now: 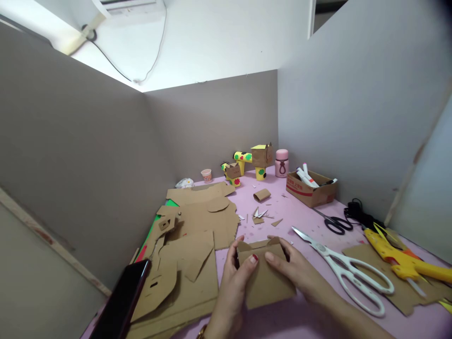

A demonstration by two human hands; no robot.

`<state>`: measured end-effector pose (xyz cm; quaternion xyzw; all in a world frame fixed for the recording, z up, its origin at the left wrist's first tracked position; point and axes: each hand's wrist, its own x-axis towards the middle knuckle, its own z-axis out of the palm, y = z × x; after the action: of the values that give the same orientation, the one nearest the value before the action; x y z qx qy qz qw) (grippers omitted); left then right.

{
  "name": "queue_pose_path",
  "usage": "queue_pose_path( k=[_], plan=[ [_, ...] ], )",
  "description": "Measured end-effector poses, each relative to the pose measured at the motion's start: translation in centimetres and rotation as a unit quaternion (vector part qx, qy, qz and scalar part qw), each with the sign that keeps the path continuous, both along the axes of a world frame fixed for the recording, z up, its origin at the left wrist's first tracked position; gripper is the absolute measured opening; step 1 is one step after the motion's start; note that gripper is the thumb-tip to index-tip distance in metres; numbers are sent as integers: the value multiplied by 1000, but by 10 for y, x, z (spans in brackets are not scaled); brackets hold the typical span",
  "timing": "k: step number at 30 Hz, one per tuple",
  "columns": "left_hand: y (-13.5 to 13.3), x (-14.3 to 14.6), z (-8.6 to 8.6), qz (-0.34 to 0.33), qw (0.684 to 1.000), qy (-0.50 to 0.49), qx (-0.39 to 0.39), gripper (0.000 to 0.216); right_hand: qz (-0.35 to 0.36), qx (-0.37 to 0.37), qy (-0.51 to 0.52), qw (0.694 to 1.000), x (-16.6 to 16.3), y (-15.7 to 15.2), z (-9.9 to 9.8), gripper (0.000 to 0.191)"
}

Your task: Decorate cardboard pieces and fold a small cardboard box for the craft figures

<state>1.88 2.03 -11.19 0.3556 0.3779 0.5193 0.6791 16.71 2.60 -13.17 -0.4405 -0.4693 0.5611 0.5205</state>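
Together, the left hand (236,273) and right hand (295,270) pinch a folded cardboard piece (265,275) between thumbs and curled fingers, wrists low on the pink table (303,221); white scissors (348,270) lie just beyond the right fingers.

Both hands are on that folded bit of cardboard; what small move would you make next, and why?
Probably press the fold flat. The left hand pinches the cardboard piece at its left edge, thumb on top, while the right hand lies over its right side. The piece rests on the pink table, with its upper flaps looking slightly raised. The white scissors lie untouched beside it.
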Motion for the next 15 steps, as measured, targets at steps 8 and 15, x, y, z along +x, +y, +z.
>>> queue_pose_path(
  k=[8, 15],
  plan=[
    [-6, 5, 4, -7, 1000, 17, -24, 62, -99, 139, -96, 981, 19, 1, 16, 20],
    [-4, 6, 0, -17, 999, 24, -21, 67, -102, 155, -103, 977, 17, -6, 15, 26]
  ],
)
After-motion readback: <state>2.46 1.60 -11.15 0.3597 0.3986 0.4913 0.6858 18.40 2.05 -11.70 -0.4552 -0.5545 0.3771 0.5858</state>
